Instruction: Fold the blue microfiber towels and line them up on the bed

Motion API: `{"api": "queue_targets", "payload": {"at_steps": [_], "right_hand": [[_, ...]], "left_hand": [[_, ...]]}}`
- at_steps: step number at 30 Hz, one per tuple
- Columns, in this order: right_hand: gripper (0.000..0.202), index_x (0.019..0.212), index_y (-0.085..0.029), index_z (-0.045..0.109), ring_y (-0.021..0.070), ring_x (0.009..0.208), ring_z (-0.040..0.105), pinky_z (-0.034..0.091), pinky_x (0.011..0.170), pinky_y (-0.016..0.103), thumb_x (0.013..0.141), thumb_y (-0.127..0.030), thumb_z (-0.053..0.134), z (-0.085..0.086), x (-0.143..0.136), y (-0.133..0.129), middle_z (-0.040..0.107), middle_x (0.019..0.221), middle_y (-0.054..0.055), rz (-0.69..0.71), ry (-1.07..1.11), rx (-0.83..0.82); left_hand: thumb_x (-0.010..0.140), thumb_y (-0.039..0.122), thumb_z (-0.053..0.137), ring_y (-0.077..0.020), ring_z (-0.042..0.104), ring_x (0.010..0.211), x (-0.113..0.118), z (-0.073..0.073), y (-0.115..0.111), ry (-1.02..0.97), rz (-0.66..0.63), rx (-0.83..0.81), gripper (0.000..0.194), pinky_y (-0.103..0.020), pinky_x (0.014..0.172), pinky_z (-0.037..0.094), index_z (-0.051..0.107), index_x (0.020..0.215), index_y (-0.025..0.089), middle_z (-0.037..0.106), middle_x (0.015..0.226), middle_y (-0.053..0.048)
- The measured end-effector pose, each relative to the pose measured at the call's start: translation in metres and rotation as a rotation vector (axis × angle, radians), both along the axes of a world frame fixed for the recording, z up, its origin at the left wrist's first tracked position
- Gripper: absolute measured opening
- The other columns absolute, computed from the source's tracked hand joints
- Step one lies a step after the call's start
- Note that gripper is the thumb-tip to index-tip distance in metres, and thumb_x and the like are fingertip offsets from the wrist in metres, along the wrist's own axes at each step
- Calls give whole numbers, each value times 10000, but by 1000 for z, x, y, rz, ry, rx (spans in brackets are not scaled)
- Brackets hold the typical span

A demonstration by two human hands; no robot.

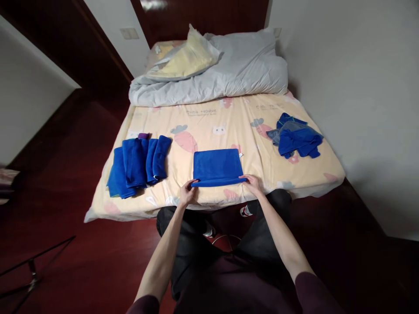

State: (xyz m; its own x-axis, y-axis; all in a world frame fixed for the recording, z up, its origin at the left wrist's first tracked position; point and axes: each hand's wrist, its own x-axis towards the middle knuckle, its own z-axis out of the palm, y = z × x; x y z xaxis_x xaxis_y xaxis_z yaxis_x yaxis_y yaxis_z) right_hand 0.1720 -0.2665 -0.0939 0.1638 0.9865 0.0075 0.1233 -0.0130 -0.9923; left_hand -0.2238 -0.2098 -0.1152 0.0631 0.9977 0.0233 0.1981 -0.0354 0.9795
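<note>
A blue towel [218, 163] lies flat on the bed in front of me, its near edge turned up into a narrow fold. My left hand [187, 192] pinches the left end of that fold. At the right end, my right hand [252, 184] grips the same fold between thumb and fingers. A small white tag shows at the towel's right side. To the left sit several folded or rolled blue towels [134, 165], side by side, with a bit of purple cloth [144, 136] behind them. On the right is a loose heap of blue and greyish cloths [296, 137].
The bed has a pale yellow sheet [209, 126] with carrot prints. Across its far end lie a grey-white quilt [242, 65] and a yellow pillow [188, 59]. A black metal stand [32, 266] is on the dark red floor at lower left. A wall [360, 87] rises on the right.
</note>
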Motion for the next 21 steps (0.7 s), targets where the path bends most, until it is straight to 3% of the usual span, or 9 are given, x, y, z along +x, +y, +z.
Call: {"api": "queue_targets", "payload": {"at_steps": [9, 16, 21], "right_hand": [[347, 975, -209, 789, 277, 1060, 758, 615, 945, 416, 651, -151, 678, -4, -6, 1, 814, 1068, 80, -53, -28, -6], [246, 919, -212, 788, 263, 945, 770, 627, 907, 405, 702, -327, 771, -6, -9, 4, 815, 1028, 98, -150, 57, -37], [275, 959, -209, 785, 259, 960, 767, 618, 934, 405, 730, -361, 771, -8, -3, 2, 806, 1073, 112, -122, 72, -10]], "left_hand": [[901, 381, 671, -282, 698, 1178, 11, 7, -10, 133, 96, 109, 349, -476, 1096, 510, 749, 1203, 224, 770, 1205, -112], [897, 419, 651, -288, 678, 1032, 11, 5, -10, 245, 163, 139, 316, -449, 968, 533, 768, 1103, 209, 744, 1047, -117], [888, 422, 647, -262, 653, 956, 12, 8, -8, 285, 148, 185, 247, -411, 909, 519, 738, 979, 212, 705, 988, -96]]}}
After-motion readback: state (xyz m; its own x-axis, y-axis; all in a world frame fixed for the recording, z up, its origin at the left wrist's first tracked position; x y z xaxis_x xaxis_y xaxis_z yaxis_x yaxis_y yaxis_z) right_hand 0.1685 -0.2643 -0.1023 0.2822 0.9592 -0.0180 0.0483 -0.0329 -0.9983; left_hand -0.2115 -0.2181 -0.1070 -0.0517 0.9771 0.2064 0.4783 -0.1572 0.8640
